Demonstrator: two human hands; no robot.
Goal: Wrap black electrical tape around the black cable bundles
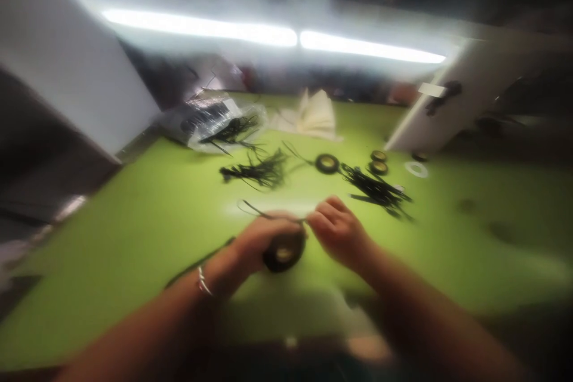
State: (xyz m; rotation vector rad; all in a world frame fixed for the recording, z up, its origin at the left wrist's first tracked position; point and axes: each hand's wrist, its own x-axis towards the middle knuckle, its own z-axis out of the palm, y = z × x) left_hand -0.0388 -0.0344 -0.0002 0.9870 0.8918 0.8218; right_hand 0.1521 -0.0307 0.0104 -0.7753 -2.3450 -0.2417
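Observation:
My left hand is closed around a roll of black tape, whose pale core faces me. A thin dark wire with a looped end passes over the top of that hand toward my right hand. The right hand's fingers are pinched at the near end of this thin strand, just right of the roll. Whether they grip the wire or a tape end is too blurred to tell. Another dark cable runs along the table behind my left wrist.
On the green table, a bunch of black wires lies beyond my hands. A second bundle and several tape rolls are to its right. Behind sit a plastic bag and cream paper. Side panels flank the bench.

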